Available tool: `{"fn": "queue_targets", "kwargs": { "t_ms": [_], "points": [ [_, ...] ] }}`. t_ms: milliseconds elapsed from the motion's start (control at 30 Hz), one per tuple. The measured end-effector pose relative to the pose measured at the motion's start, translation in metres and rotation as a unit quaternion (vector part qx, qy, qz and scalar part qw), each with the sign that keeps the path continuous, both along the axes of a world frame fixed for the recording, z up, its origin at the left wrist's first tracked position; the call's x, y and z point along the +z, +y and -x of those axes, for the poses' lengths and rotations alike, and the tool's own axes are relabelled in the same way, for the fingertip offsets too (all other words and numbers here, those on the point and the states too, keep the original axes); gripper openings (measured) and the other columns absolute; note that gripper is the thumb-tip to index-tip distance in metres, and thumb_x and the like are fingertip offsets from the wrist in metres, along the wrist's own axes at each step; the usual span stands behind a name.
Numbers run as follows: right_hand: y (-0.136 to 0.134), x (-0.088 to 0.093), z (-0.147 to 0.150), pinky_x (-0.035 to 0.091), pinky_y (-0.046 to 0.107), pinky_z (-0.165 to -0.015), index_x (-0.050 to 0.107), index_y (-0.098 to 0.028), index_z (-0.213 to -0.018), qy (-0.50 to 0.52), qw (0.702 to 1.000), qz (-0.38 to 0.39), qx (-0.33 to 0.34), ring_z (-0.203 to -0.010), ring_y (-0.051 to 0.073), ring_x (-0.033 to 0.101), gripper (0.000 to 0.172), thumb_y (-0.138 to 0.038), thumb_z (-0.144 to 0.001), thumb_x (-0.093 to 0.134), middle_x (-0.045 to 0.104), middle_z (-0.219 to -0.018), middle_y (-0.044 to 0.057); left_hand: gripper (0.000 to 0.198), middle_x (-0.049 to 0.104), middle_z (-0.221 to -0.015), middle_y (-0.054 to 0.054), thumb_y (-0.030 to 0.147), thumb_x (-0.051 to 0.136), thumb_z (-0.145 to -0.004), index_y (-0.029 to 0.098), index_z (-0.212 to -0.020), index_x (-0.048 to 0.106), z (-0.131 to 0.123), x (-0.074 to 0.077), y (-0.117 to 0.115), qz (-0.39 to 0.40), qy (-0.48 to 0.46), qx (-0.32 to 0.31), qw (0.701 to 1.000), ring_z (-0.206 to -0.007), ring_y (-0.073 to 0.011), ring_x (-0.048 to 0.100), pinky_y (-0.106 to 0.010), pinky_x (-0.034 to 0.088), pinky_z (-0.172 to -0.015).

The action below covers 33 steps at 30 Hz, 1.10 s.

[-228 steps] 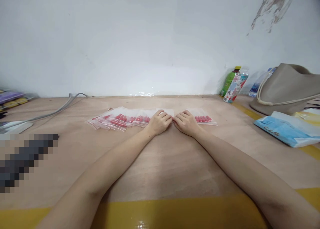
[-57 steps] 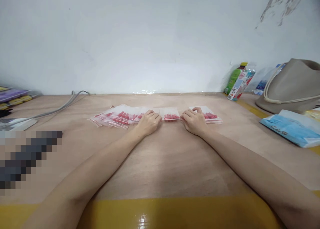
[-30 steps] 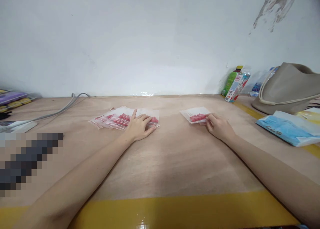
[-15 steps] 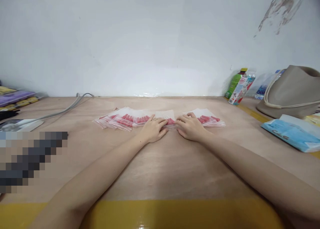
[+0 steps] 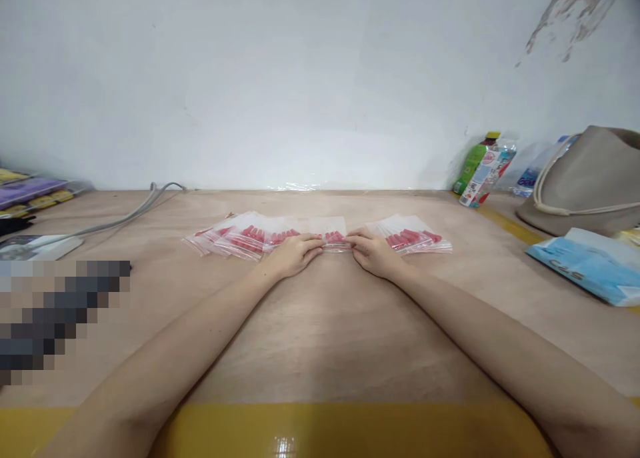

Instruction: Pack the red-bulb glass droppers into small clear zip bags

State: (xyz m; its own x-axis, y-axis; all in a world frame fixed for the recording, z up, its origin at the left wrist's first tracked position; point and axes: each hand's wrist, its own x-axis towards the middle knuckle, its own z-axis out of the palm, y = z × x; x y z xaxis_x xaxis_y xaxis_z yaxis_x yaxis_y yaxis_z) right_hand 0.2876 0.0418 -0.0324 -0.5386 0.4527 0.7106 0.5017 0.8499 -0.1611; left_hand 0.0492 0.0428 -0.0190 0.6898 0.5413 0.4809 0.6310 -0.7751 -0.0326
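Note:
A clear zip bag (image 5: pixel 333 237) holding a row of small red pieces lies flat in the middle of the table. My left hand (image 5: pixel 295 255) has its thumb and fingers pressed together at the bag's lower left corner. At the opposite corner, my right hand (image 5: pixel 374 253) pinches the bag's edge. Left of my left hand, several similar bags (image 5: pixel 240 238) overlap in a fan, also with red pieces inside. Another overlapping pile of bags (image 5: pixel 413 237) lies just right of my right hand. The red pieces are too small to identify.
Bottles (image 5: pixel 485 171) and a grey-brown bag with a cord (image 5: pixel 590 178) stand at the right, behind a blue-and-white packet (image 5: pixel 585 265). On the left, a grey cable (image 5: pixel 125 217) crosses the table near purple and yellow packages (image 5: pixel 35 193). The white wall borders the table's back.
My left hand has slid left off the middle bag's face to its corner, uncovering more red pieces. My right fingers have drawn together at the right edge. The view has shifted slightly.

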Motion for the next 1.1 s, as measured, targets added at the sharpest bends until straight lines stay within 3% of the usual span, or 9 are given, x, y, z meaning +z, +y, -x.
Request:
{"fn": "queue_targets", "kwargs": {
  "t_ms": [100,200,367,633,800,900,1000,1100],
  "points": [
    [0.002,-0.002,-0.001,0.050,0.031,-0.072,0.064,-0.017,-0.093,-0.013,0.999,-0.028,-0.015,-0.084,0.017,0.060,0.023,-0.010,-0.081,0.045,0.062,-0.093,0.010,0.029,0.061,-0.114,-0.005,0.033,0.044,-0.091,0.019,-0.113,0.057,-0.001,0.001,-0.002,-0.009,0.006,-0.010,1.000,-0.103,-0.0161,0.058,-0.028,0.047,-0.089],
    [0.002,-0.002,-0.001,0.048,0.029,-0.068,0.066,-0.017,-0.086,-0.044,0.996,-0.064,-0.050,-0.078,0.016,0.059,0.022,-0.013,-0.083,0.045,0.064,-0.087,0.009,0.034,0.060,-0.114,-0.007,0.036,0.049,-0.088,0.017,-0.115,0.056,-0.003,0.001,-0.003,-0.033,0.008,-0.008,0.999,-0.102,-0.0171,0.058,-0.028,0.047,-0.088],
    [-0.002,0.002,-0.003,0.039,0.030,-0.069,0.067,-0.019,-0.082,-0.103,0.979,-0.132,-0.120,-0.070,0.016,0.055,0.022,-0.011,-0.082,0.046,0.066,-0.080,0.005,0.027,0.063,-0.108,-0.007,0.021,0.043,-0.089,0.018,-0.112,0.058,0.000,0.000,-0.001,-0.088,0.029,0.004,0.996,-0.092,-0.0178,0.062,-0.030,0.051,-0.077],
    [-0.001,0.003,-0.003,0.031,0.032,-0.071,0.065,-0.017,-0.077,-0.128,0.972,-0.136,-0.145,-0.070,0.016,0.053,0.022,-0.007,-0.080,0.045,0.065,-0.076,0.006,0.026,0.066,-0.085,-0.006,0.019,0.039,-0.089,0.016,-0.080,0.063,0.006,-0.001,0.005,-0.141,0.068,0.018,0.987,-0.073,-0.0163,0.062,-0.028,0.050,-0.065],
    [-0.003,0.006,-0.003,0.028,0.033,-0.072,0.064,-0.017,-0.076,-0.138,0.968,-0.145,-0.154,-0.071,0.015,0.052,0.025,-0.006,-0.081,0.042,0.064,-0.075,0.005,0.027,0.063,-0.074,-0.006,0.019,0.038,-0.089,0.015,-0.075,0.061,0.005,0.000,0.003,-0.156,0.078,0.014,0.985,-0.066,-0.0160,0.060,-0.029,0.049,-0.065],
    [-0.004,0.008,-0.002,0.028,0.034,-0.072,0.064,-0.017,-0.076,-0.130,0.969,-0.143,-0.154,-0.072,0.016,0.054,0.023,-0.009,-0.082,0.043,0.065,-0.075,0.005,0.025,0.062,-0.074,-0.007,0.020,0.040,-0.088,0.014,-0.075,0.061,0.002,0.003,0.000,-0.164,0.067,0.014,0.984,-0.069,-0.0183,0.060,-0.032,0.049,-0.067],
    [-0.006,0.008,0.001,0.029,0.034,-0.073,0.063,-0.017,-0.076,-0.121,0.973,-0.132,-0.146,-0.072,0.016,0.054,0.021,-0.015,-0.084,0.044,0.065,-0.076,0.006,0.018,0.063,-0.088,-0.009,0.022,0.045,-0.087,0.014,-0.086,0.061,-0.009,0.004,-0.002,-0.170,0.046,0.015,0.984,-0.085,-0.0214,0.059,-0.034,0.048,-0.076],
    [-0.007,0.009,0.007,0.029,0.034,-0.074,0.063,-0.017,-0.078,-0.121,0.976,-0.123,-0.134,-0.074,0.016,0.054,0.019,-0.017,-0.084,0.045,0.065,-0.077,0.006,0.017,0.064,-0.093,-0.008,0.021,0.045,-0.088,0.015,-0.090,0.060,-0.026,0.002,-0.002,-0.167,0.045,-0.002,0.985,-0.088,-0.0192,0.059,-0.032,0.048,-0.078]
  ]
}}
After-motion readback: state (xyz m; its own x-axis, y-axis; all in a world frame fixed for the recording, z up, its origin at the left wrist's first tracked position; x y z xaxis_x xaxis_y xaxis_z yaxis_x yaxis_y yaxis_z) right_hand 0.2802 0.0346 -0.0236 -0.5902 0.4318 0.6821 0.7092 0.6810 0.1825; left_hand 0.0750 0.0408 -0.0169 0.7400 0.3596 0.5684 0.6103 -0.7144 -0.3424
